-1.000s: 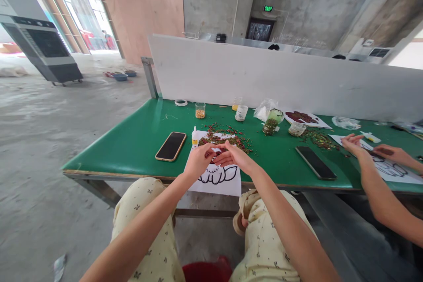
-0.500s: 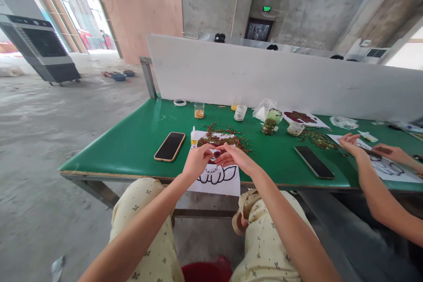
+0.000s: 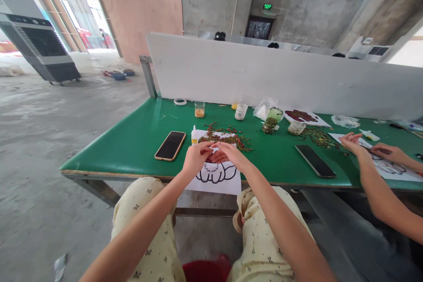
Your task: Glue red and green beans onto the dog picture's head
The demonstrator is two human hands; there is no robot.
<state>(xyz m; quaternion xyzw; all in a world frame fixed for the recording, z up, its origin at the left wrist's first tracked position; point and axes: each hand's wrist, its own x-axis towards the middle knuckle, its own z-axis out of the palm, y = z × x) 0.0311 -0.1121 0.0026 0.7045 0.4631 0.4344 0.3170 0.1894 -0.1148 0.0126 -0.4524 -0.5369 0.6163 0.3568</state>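
Above a paper sheet [image 3: 216,186] with a black-outlined animal drawing, my two hands meet at the fingertips. My left hand [image 3: 197,157] is closed with its fingers curled in a pinch; whatever it may hold is too small to make out. From the right, my right hand [image 3: 230,154] reaches over with its fingers stretched out, touching or nearly touching the left fingertips. Red and green grains [image 3: 228,140] cover the upper part of the drawing and lie scattered behind it. A white glue bottle [image 3: 194,135] stands at the sheet's upper left. The hands hide the drawing's middle.
A phone [image 3: 170,146] lies left of the sheet, another phone [image 3: 315,161] to the right. Behind stand a cup of yellow grains [image 3: 199,110], a white cup [image 3: 241,112] and a tilted green jar [image 3: 271,121]. At the right, a co-worker's hands [image 3: 355,143] are over another drawing.
My right hand has moved slightly left and closer to my left hand, its fingers now more together. The dark-centred red spot on the drawing is now covered.
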